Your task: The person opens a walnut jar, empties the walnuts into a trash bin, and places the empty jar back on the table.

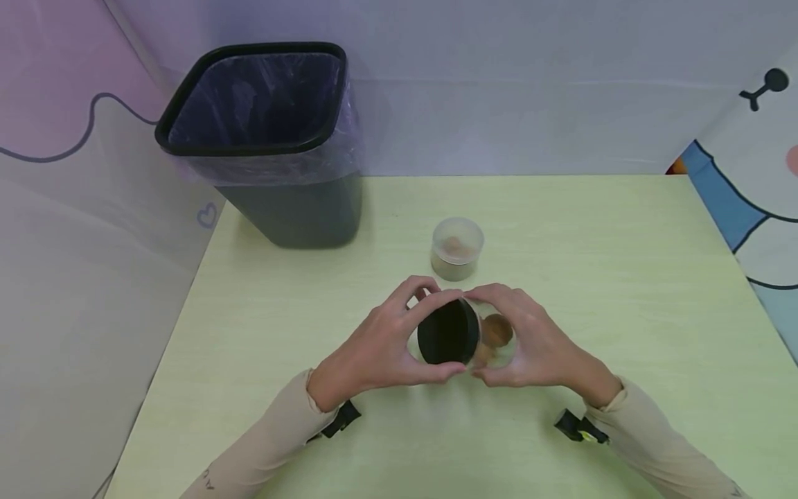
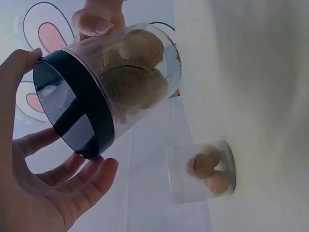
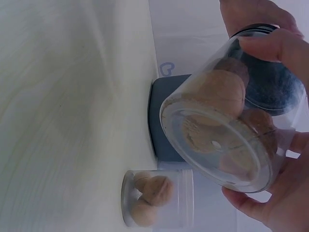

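Observation:
A clear plastic jar [image 3: 270, 145] with a black lid [image 1: 447, 331] is held tilted above the table by both hands. Brown walnuts [image 2: 135, 82] lie inside it. My left hand [image 1: 393, 339] grips the lid, thumb on the near side and fingers spread round its far edge. Around the clear body, my right hand [image 1: 530, 339] curls with its thumb and fingers on opposite sides. The lid faces left, the jar's base right. Just beyond the hands stands a smaller clear container [image 1: 457, 242], upright and without a lid, with several walnuts [image 2: 210, 166] at its bottom.
A dark grey bin [image 1: 299, 211] with a black rim and a clear liner stands at the table's back left. The pale wooden table [image 1: 592, 242] meets a printed cloth [image 1: 530, 104] along its back and left edges.

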Available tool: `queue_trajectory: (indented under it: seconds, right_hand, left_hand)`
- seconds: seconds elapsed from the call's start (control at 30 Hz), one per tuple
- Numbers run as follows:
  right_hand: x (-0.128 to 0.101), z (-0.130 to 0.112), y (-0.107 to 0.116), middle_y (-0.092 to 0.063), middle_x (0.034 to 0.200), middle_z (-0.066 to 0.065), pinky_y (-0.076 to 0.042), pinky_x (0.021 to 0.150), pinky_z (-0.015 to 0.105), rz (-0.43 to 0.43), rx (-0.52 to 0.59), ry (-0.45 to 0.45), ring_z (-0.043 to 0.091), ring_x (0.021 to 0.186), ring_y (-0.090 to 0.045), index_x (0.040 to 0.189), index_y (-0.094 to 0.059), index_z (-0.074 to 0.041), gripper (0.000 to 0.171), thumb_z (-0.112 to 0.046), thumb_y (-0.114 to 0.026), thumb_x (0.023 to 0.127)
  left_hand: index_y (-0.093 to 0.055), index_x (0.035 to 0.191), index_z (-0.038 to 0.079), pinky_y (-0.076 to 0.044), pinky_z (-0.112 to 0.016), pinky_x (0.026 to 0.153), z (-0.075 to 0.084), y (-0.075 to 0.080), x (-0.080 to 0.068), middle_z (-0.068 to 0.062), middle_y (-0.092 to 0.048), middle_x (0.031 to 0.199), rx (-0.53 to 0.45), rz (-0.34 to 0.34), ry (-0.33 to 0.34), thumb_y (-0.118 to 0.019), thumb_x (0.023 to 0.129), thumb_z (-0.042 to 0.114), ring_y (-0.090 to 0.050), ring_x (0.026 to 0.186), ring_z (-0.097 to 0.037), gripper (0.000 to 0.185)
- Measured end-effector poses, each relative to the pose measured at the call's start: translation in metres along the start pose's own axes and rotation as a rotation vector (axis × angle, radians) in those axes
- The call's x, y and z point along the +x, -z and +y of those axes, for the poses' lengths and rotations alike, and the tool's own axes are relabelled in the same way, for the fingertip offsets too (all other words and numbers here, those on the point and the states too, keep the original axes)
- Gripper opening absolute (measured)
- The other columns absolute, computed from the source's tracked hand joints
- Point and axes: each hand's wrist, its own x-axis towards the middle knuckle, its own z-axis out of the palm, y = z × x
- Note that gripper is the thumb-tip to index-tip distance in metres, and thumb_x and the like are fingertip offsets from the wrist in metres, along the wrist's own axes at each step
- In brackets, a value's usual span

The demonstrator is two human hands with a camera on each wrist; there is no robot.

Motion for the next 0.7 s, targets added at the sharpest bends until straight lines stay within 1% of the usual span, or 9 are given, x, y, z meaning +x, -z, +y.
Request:
queue_trajectory:
  seconds: [0.1, 0.17, 0.23, 0.3, 0.37, 0.43, 0.5, 0.57, 0.7]
  right_hand:
    - [-0.001, 0.0, 0.0, -0.055, 0.125, -0.004, -0.041, 0.089, 0.042, -0.004, -0.003, -0.011, 0.017, 0.111, -0.051, 0.131, -0.049, -0.012, 0.091, -0.035, -0.088, 0.052]
    - [-0.001, 0.0, 0.001, -0.055, 0.125, -0.004, -0.04, 0.088, 0.042, -0.005, -0.004, -0.013, 0.017, 0.111, -0.051, 0.131, -0.049, -0.013, 0.091, -0.034, -0.088, 0.052]
    - [-0.001, 0.0, 0.0, -0.055, 0.125, -0.003, -0.04, 0.089, 0.042, -0.005, 0.0, -0.011, 0.017, 0.111, -0.05, 0.131, -0.049, -0.012, 0.091, -0.034, -0.088, 0.051]
    - [-0.001, 0.0, 0.0, -0.055, 0.125, -0.003, -0.04, 0.089, 0.042, -0.004, 0.003, -0.008, 0.016, 0.11, -0.05, 0.131, -0.049, -0.012, 0.091, -0.034, -0.088, 0.052]
    - [0.0, 0.0, 0.0, -0.054, 0.125, -0.003, -0.04, 0.089, 0.043, -0.003, 0.007, -0.005, 0.016, 0.11, -0.05, 0.13, -0.049, -0.011, 0.09, -0.034, -0.088, 0.052]
    - [0.0, 0.0, 0.0, -0.054, 0.125, -0.002, -0.041, 0.09, 0.043, -0.002, 0.011, -0.004, 0.016, 0.111, -0.05, 0.131, -0.049, -0.011, 0.091, -0.034, -0.088, 0.052]
    - [0.0, 0.001, -0.001, -0.054, 0.126, -0.002, -0.041, 0.091, 0.043, -0.001, 0.014, -0.001, 0.016, 0.111, -0.05, 0.131, -0.049, -0.011, 0.091, -0.033, -0.088, 0.052]
    - [0.0, 0.001, -0.001, -0.054, 0.126, -0.002, -0.041, 0.091, 0.043, -0.001, 0.019, -0.001, 0.017, 0.112, -0.05, 0.131, -0.049, -0.011, 0.092, -0.033, -0.088, 0.051]
    - [0.001, 0.001, -0.002, -0.055, 0.125, -0.003, -0.04, 0.091, 0.043, -0.004, 0.03, 0.004, 0.016, 0.112, -0.051, 0.131, -0.049, -0.012, 0.092, -0.032, -0.088, 0.051]
  left_hand:
    - [-0.048, 0.136, 0.022, -0.044, -0.017, 0.062, 0.0, 0.001, 0.0, -0.002, -0.043, 0.121, 0.034, -0.007, -0.004, -0.076, 0.069, 0.054, -0.047, 0.101, -0.01, 0.08]
    - [-0.046, 0.138, 0.023, -0.045, -0.019, 0.064, -0.001, 0.004, 0.0, -0.001, -0.042, 0.127, 0.047, -0.032, -0.014, -0.075, 0.069, 0.057, -0.047, 0.107, -0.011, 0.083]
    - [-0.044, 0.14, 0.023, -0.047, -0.023, 0.074, -0.001, 0.007, -0.001, -0.002, -0.038, 0.136, 0.049, -0.065, -0.042, -0.076, 0.069, 0.056, -0.044, 0.117, -0.012, 0.084]
    - [-0.042, 0.14, 0.023, -0.045, -0.026, 0.087, -0.002, 0.01, -0.001, -0.003, -0.033, 0.143, 0.025, -0.103, -0.083, -0.078, 0.07, 0.049, -0.038, 0.126, -0.014, 0.083]
    - [-0.042, 0.139, 0.021, -0.039, -0.031, 0.099, -0.003, 0.012, -0.001, -0.006, -0.031, 0.146, 0.005, -0.133, -0.141, -0.08, 0.071, 0.037, -0.032, 0.132, -0.017, 0.079]
    - [-0.044, 0.137, 0.019, -0.033, -0.032, 0.105, -0.004, 0.013, -0.001, -0.008, -0.03, 0.146, -0.016, -0.15, -0.192, -0.079, 0.07, 0.024, -0.029, 0.134, -0.018, 0.076]
    - [-0.045, 0.136, 0.017, -0.03, -0.032, 0.107, -0.004, 0.013, 0.0, -0.01, -0.03, 0.145, -0.025, -0.159, -0.231, -0.077, 0.069, 0.015, -0.028, 0.134, -0.02, 0.075]
    - [-0.046, 0.135, 0.016, -0.029, -0.033, 0.108, -0.005, 0.012, 0.001, -0.011, -0.031, 0.144, -0.033, -0.155, -0.255, -0.076, 0.068, 0.011, -0.028, 0.134, -0.02, 0.073]
    - [-0.048, 0.134, 0.017, -0.035, -0.032, 0.103, -0.006, 0.01, 0.0, -0.01, -0.034, 0.141, -0.039, -0.125, -0.241, -0.078, 0.069, 0.018, -0.032, 0.13, -0.02, 0.071]
